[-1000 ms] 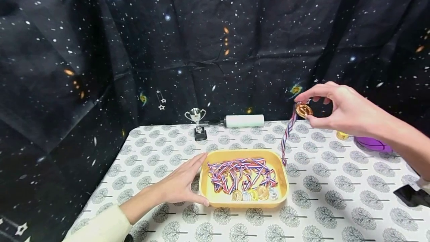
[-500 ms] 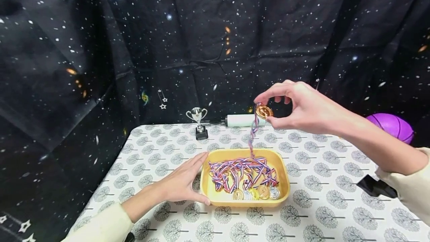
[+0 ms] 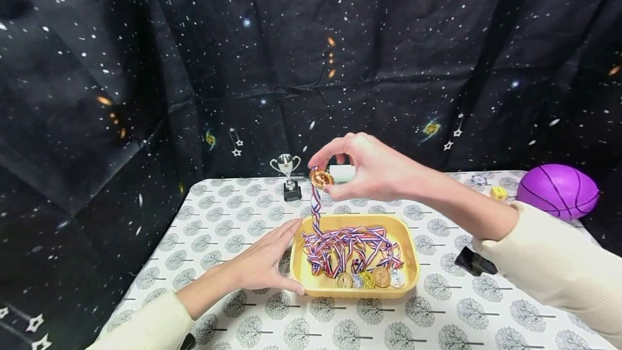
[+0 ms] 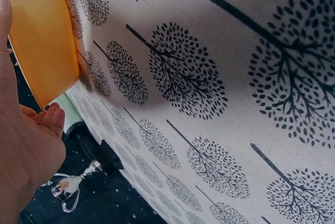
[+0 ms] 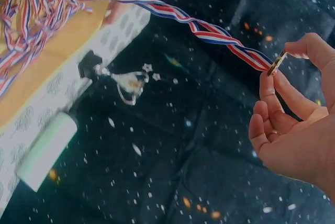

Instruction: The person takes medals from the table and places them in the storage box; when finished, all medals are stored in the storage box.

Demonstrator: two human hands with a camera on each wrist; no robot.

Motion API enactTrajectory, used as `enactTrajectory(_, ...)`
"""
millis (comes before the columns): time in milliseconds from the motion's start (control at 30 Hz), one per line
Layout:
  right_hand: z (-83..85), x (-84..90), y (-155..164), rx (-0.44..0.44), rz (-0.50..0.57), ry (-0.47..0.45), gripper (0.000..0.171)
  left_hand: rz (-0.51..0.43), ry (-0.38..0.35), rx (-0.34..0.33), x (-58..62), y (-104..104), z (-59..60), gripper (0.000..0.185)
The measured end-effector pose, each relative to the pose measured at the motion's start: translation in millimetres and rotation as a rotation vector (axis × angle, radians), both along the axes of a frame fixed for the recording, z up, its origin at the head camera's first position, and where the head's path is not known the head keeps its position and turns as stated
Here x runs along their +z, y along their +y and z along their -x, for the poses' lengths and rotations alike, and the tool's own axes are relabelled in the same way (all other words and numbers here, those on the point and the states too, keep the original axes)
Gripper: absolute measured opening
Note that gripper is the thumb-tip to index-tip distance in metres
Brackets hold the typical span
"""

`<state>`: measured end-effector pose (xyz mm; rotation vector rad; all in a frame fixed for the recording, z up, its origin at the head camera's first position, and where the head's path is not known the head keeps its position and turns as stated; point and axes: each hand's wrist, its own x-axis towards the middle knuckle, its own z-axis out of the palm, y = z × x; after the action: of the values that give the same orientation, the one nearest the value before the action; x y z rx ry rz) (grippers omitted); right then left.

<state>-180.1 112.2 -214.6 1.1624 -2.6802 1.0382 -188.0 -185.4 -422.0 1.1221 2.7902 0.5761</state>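
Between thumb and fingertip my right hand (image 3: 376, 169) pinches a bronze-coloured medal (image 3: 322, 179) by its edges, above the back left of a yellow plastic tray (image 3: 405, 285). From the medal a red, white and blue ribbon (image 5: 183, 17) hangs down to the ribbon pile in the tray. My left hand (image 3: 259, 261) holds the tray's left end, thumb at the front corner and fingers at the back corner. Inside the tray, several gold, silver and bronze-coloured medals (image 3: 382, 277) lie in a row along the front. Their striped ribbons (image 3: 350, 242) are heaped behind them.
A silver trophy cup (image 3: 286, 174) on a black base stands at the back of the table (image 3: 452, 285). Right of it lies a pale cylinder (image 3: 342, 172), partly behind my right hand. Farther right are a yellow cube (image 3: 498, 193) and a purple ball (image 3: 558, 192).
My right hand has carried the medal leftward from right of the tray to above its back left, ending slightly lower. My left hand stays at the tray's left end.
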Motion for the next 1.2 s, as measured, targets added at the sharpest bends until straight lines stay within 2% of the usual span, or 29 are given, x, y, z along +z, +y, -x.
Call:
enactTrajectory(167, 5.1, -12.7, -15, 0.019, -0.006, -0.019, 0.037, 0.004, -0.019, -0.001, 1.0, 0, -0.4, 0.143)
enactTrajectory(267, 6.7, -21.6, -16, -0.019, -0.013, -0.03, 0.037, -0.002, -0.025, -0.006, 0.7, 1, -0.5, 0.14)
enactTrajectory(433, 14.5, -52.4, -7, -0.087, -0.045, -0.017, 0.038, -0.009, -0.018, -0.01, -0.9, 2, 0.0, 0.141)
enactTrajectory(667, 23.9, -104.6, 21, -0.159, -0.196, 0.117, 0.037, 0.009, -0.029, 0.005, -0.2, 1, -2.1, 0.144)
enactTrajectory(767, 23.4, -119.5, 31, -0.198, -0.274, 0.159, 0.038, 0.004, -0.036, 0.01, -1.0, 1, -2.2, 0.145)
enactTrajectory(900, 19.9, -131.3, 38, -0.23, -0.385, 0.182, 0.03, -0.001, -0.04, 0.01, -1.4, 1, -2.7, 0.145)
enactTrajectory(1033, 13.1, -138.5, 37, -0.259, -0.491, 0.153, 0.032, -0.004, -0.036, 0.004, -1.2, 0, -2.4, 0.145)
enactTrajectory(1200, 1.0, -147.2, 25, -0.266, -0.564, 0.048, 0.033, 0.013, -0.022, 0.002, -1.4, 0, -2.0, 0.145)
